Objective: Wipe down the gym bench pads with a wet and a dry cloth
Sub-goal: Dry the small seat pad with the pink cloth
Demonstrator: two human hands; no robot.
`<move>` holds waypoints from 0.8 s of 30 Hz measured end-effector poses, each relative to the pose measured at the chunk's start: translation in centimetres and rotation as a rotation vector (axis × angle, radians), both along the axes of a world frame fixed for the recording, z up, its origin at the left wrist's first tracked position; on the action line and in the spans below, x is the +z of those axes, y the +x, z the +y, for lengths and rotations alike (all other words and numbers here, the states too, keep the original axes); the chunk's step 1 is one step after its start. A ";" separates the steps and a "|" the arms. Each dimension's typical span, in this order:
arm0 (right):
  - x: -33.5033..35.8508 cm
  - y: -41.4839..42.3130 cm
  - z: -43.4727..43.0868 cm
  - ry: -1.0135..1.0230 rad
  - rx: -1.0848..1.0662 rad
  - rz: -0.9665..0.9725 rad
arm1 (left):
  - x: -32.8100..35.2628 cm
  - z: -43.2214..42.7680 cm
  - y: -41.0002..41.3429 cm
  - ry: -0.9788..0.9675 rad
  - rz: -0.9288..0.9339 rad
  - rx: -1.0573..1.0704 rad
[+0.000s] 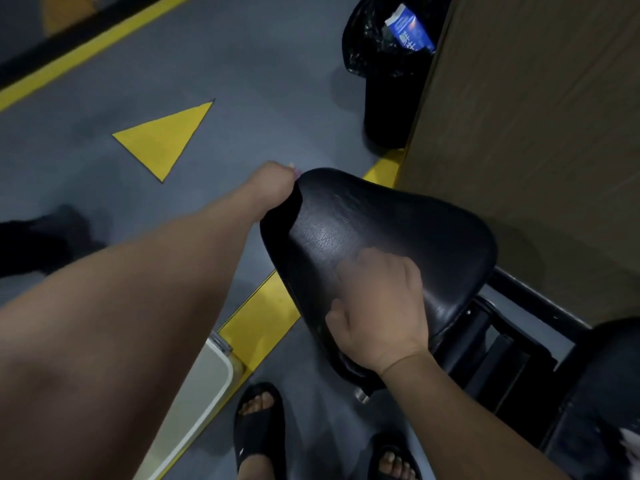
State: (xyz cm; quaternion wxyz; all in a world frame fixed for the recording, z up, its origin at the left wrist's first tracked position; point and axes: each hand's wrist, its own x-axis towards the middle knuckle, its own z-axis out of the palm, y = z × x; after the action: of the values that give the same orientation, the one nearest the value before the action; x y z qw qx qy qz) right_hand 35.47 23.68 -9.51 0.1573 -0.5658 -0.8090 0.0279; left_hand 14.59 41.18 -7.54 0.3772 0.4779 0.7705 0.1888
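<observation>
The black bench seat pad [398,230] fills the middle of the view, its narrow tip pointing away from me. My left hand [273,183] reaches to that far tip with fingers curled over the edge. A sliver of pinkish cloth [297,172] shows at its fingertips, and the rest of the cloth is hidden. My right hand [381,299] rests on the near part of the pad with fingers spread and holds nothing. A second black pad [606,393] sits at the lower right, with a scrap of something white [629,441] on it at the frame edge.
A brown wall [519,133] runs close along the right. A black bagged bin [388,109] with a blue carton [410,29] stands beyond the pad. A white tub [207,393] sits on the floor at my left, and my slippered feet [259,420] are below. The black bench frame [502,344] links the pads.
</observation>
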 end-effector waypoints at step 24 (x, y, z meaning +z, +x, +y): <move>-0.8 0.2 0.4 0.066 0.029 0.042 | -0.2 5.1 2.4 -0.092 -0.131 -0.369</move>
State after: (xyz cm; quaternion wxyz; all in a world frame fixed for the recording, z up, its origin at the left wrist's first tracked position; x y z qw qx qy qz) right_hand 35.70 24.07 -10.34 0.1922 -0.5477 -0.8141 0.0154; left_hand 17.01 46.33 -7.73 0.4761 0.5801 0.6514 0.1118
